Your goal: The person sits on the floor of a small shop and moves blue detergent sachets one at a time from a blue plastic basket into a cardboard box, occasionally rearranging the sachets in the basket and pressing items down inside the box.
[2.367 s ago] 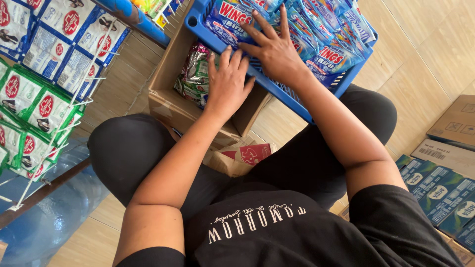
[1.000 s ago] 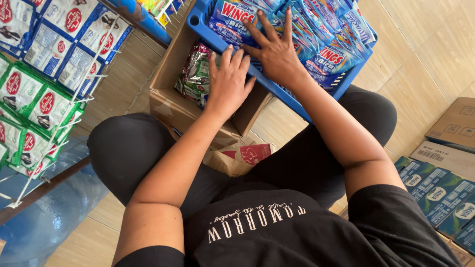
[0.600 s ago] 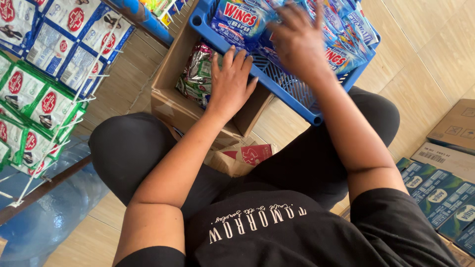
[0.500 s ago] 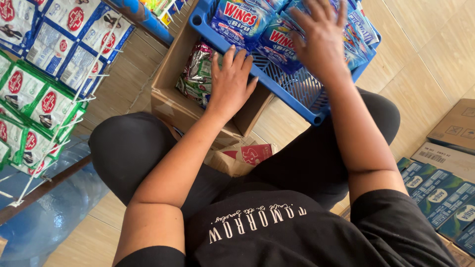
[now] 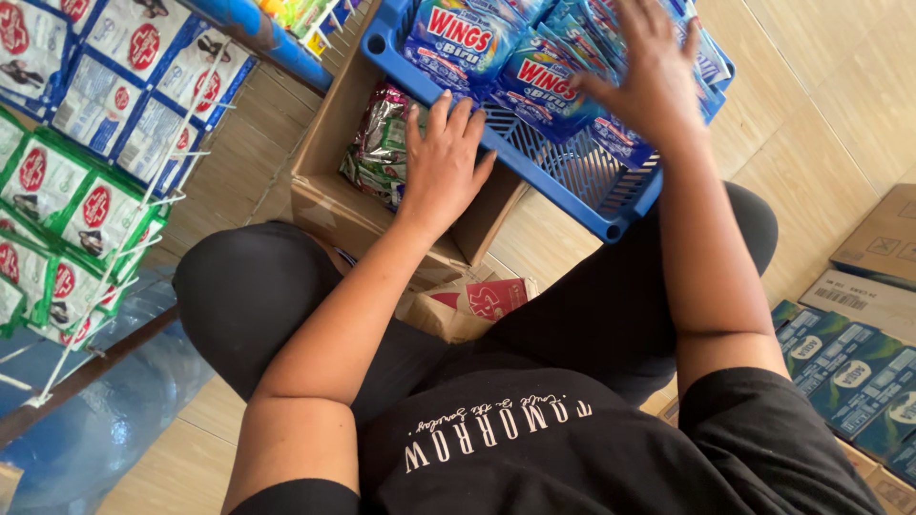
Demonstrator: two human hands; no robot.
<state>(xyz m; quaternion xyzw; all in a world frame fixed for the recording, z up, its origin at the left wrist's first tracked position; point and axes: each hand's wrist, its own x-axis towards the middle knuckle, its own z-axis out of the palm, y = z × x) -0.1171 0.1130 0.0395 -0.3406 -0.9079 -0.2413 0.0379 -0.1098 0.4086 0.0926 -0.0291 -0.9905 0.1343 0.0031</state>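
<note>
While flat and spread, left hand [image 5: 441, 170] rests palm-down across near rim of blue plastic basket [image 5: 572, 176] and edge of open cardboard box [image 5: 382, 221]; grips nothing. Right hand [image 5: 649, 81] open too, fingers splayed, pressing on blue sachet packs [image 5: 496, 59] piled at far end of basket; no closed grasp visible. Packs blue with red-and-white label patches, overlapping, tilted. Bare slatted basket floor shows between the hands. Box just left of basket, under it in part; crinkly green-and-pink wrappers [image 5: 380, 143] inside, beside left hand's fingers. Small brown carton with red patch [image 5: 474, 303] on floor between knees. Hanging strips of sachets [image 5: 86, 162] far left: blue-white rows above, green-white below, each with red round mark. Stack of blue-green flat boxes [image 5: 840, 367] and plain cartons [image 5: 883, 257] far right on tiled floor.

Versus 2.4 s ago: right hand moved from near basket rim up onto the pack pile; packs pushed farther back, more basket floor bare. Left hand unchanged.
</note>
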